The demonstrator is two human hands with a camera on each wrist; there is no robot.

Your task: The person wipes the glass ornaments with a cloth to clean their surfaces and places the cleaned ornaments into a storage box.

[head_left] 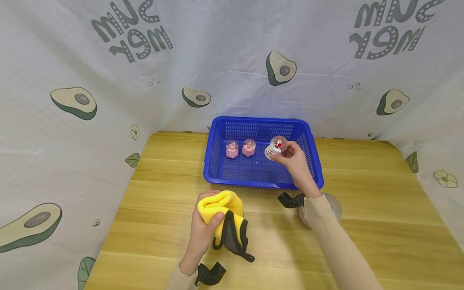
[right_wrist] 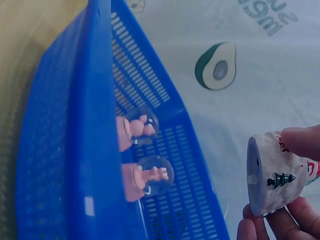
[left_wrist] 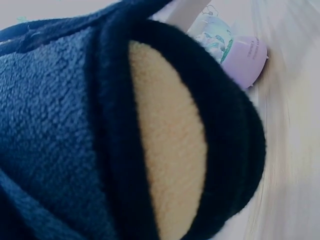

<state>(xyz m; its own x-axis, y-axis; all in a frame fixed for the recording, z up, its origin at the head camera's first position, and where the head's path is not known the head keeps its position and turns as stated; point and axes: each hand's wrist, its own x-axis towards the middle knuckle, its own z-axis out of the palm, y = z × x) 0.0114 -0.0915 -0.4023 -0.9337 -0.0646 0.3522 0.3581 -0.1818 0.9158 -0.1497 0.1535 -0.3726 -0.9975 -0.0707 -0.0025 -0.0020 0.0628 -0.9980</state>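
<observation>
So a white-based snow globe [head_left: 276, 148] is pinched by the right hand [head_left: 296, 163], fingers curled round it, over the blue basket [head_left: 253, 185], just right of center frame. A yellow cloth [head_left: 222, 205] is gripped by the left hand [head_left: 203, 225], lower center. 2 pink globes [head_left: 232, 151] are seated in the basket; a bigger globe [head_left: 333, 204] is half-blocked by the right sleeve [head_left: 337, 245].

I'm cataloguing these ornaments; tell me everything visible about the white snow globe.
The round white snow globe has a clear dome around a red and white figure. Its rough, perhaps resin base bears a green tree and red lettering; the pale underside shows. Tilted, it is pinched by the right hand and seen over the blue plastic basket.
</observation>
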